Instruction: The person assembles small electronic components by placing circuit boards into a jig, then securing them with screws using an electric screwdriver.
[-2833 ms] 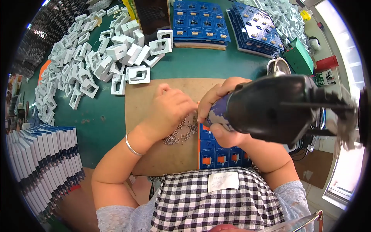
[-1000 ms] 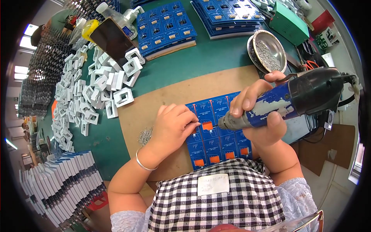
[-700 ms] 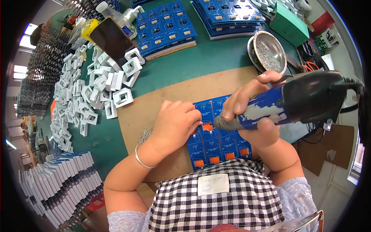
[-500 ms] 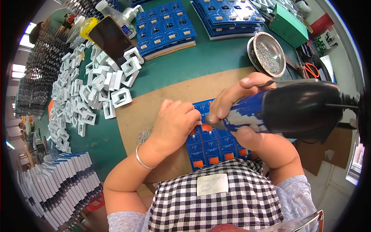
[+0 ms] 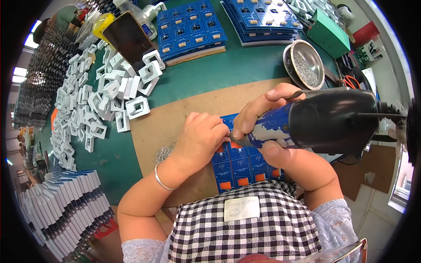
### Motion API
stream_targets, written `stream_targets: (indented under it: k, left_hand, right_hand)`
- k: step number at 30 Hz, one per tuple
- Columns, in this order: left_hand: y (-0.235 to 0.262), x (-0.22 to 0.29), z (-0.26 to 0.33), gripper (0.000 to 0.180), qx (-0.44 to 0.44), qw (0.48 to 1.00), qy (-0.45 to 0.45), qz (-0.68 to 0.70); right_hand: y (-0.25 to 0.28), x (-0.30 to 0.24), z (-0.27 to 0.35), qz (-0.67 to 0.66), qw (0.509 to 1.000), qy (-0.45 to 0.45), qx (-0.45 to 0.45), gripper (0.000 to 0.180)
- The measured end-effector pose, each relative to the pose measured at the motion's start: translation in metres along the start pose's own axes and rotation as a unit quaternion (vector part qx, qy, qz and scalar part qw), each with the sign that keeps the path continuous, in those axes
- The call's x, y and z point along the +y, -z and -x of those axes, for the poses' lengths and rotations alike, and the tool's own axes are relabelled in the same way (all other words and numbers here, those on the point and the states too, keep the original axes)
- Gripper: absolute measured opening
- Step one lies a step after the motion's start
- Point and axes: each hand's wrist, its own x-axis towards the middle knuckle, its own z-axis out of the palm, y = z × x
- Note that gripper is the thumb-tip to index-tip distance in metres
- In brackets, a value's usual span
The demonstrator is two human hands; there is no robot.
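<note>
Over the blue board (image 5: 240, 168), the right hand (image 5: 262, 115) wraps its grip round the driver (image 5: 326, 125); whether the left hand (image 5: 199, 139) pinches anything, I cannot tell. Ideally, drive square.

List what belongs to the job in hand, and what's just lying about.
In use:
power driver, in the right hand
blue board panel, by the left hand
loose screws, on the brown mat

Probably just lying about:
dark phone
clear pump bottle
</note>
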Motion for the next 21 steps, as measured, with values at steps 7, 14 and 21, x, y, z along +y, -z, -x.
stream_targets:
  k: [7,14,21]
  left_hand:
    - [0.01,-0.022,0.003,0.009,-0.024,0.995,-0.009,0.1]
    - [0.042,-0.054,0.037,0.011,0.047,0.996,0.074,0.003]
    - [0.035,-0.058,0.066,0.015,0.028,0.995,0.09,-0.04]
  right_hand:
    - [0.007,0.026,-0.017,-0.068,0.981,0.099,-0.155,0.059]
    - [-0.003,0.016,-0.011,0.048,0.993,0.057,-0.097,0.055]
    - [-0.015,0.031,-0.015,0.054,0.993,0.099,-0.04,0.052]
